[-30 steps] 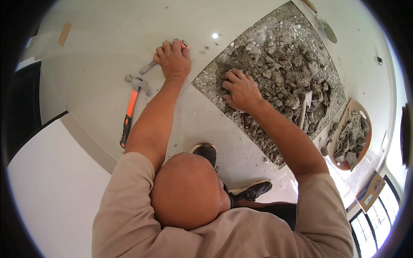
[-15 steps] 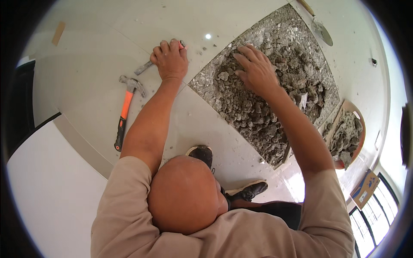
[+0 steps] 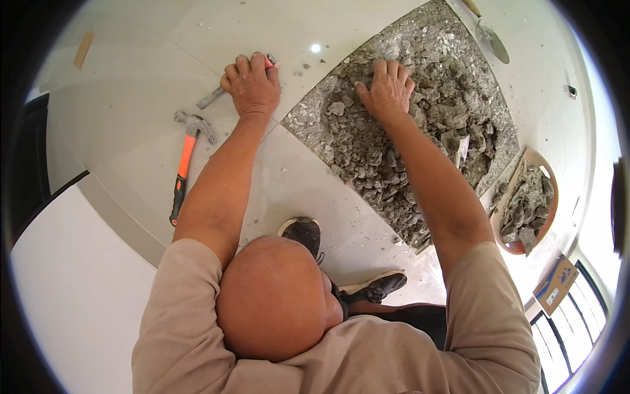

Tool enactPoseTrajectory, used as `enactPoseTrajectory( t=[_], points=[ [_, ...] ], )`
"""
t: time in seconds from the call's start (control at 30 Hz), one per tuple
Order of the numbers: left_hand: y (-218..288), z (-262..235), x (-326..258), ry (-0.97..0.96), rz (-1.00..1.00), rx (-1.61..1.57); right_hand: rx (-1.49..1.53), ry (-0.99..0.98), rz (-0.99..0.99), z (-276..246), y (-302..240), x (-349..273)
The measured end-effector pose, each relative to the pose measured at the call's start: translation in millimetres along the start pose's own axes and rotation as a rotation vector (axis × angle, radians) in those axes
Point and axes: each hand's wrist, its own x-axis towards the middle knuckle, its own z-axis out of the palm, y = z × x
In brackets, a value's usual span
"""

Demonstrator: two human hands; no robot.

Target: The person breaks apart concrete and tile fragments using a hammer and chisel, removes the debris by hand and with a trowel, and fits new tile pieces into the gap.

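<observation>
My left hand [image 3: 251, 87] is closed around a chisel [image 3: 211, 98], resting on the pale tile floor. The chisel's grey blade sticks out to the left, and a bit of red shows by the index finger. On the broken-up patch of rubble [image 3: 374, 154], my right hand [image 3: 388, 92] is pressed down with its fingers curled and close together, the thumb out to the left. Whatever lies under those fingertips is hidden. A claw hammer [image 3: 184, 157] with an orange and black handle lies left of my left forearm.
A trowel [image 3: 492, 43] lies beyond the patch's far right edge. To the right stands an orange-brown container [image 3: 552, 197] holding broken chunks [image 3: 527, 203]. A cardboard box [image 3: 556, 284] is farther right. A brown strip [image 3: 83, 50] lies at far left. My shoes [image 3: 303, 235] are near the patch.
My right hand has gone from spread fingers to curled ones, pressing onto the rubble. My left hand still grips the chisel; the whole view has shifted slightly.
</observation>
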Motion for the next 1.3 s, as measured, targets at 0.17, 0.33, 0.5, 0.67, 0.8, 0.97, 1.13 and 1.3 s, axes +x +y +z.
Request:
enactPoseTrajectory(
  t=[0.17, 0.33, 0.5, 0.67, 0.8, 0.97, 1.13, 1.3],
  points=[
    [3, -3, 2, -0.055, -0.016, -0.032, 0.020, 0.079, -0.050, 8, 0, -4],
    [2, 0, 1, -0.028, -0.003, -0.030, -0.021, -0.005, 0.119, 8, 6, 8],
    [5, -1, 1, -0.028, 0.004, -0.004, 0.019, 0.343, 0.001, -4, 24, -16],
    [9, 3, 3, -0.023, -0.001, -0.034, -0.072, 0.022, -0.407, 10, 6, -41],
    [5, -2, -2, -0.029, 0.016, -0.031, -0.283, -0.131, -0.587, -22, 49, -62],
    [1, -8, 0, -0.061, -0.011, 0.046, -0.247, 0.203, -0.062, -64, 32, -90],
    [7, 3, 4, -0.032, 0.008, -0.014, 0.631, -0.023, -0.424, 10, -45, -120],
    [-1, 6, -2, 0.031, 0.011, 0.004, 0.207, -0.097, -0.546, 24, 2, -172]
  ],
)
